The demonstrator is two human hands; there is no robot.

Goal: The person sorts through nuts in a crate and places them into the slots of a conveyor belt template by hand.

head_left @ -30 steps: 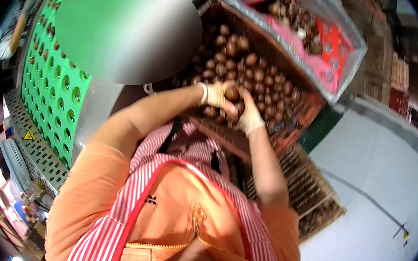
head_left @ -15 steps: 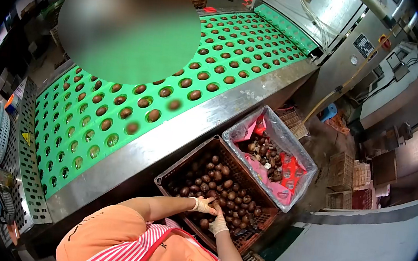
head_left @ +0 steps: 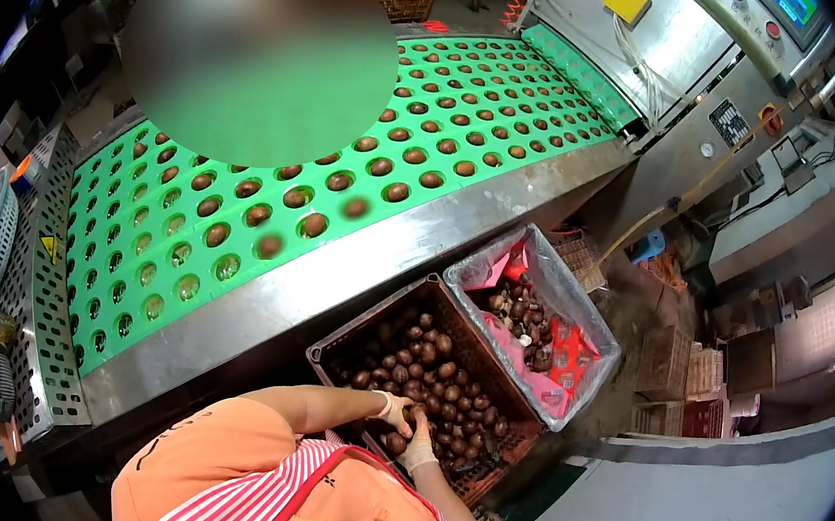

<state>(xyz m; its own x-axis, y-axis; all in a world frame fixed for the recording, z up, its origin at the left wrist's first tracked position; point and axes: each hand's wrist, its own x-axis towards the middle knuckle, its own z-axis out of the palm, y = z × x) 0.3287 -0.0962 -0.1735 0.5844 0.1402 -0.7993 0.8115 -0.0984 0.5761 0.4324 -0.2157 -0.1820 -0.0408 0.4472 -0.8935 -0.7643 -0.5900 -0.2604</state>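
A dark brown plastic crate holds many brown eggs in front of me. Both my hands reach into its near side, wearing pale, thin gloves. My left hand has its fingers curled round eggs at the heap's near edge. Close beside it, my right hand cups eggs from the other side, thumb raised towards the left hand. Dark egg surface shows between the hands, but the fingers hide most of what they hold. Another egg lies against the right hand.
A green conveyor with egg-filled and bare pockets runs behind a steel ledge. Right of the crate stands a plastic-lined bin with eggs and red-pink wrappers. A steel machine rises at the far right. A blurred oval covers the upper left.
My hands have drawn slightly left and towards my body within the crate, staying close together. The view has shifted slightly.
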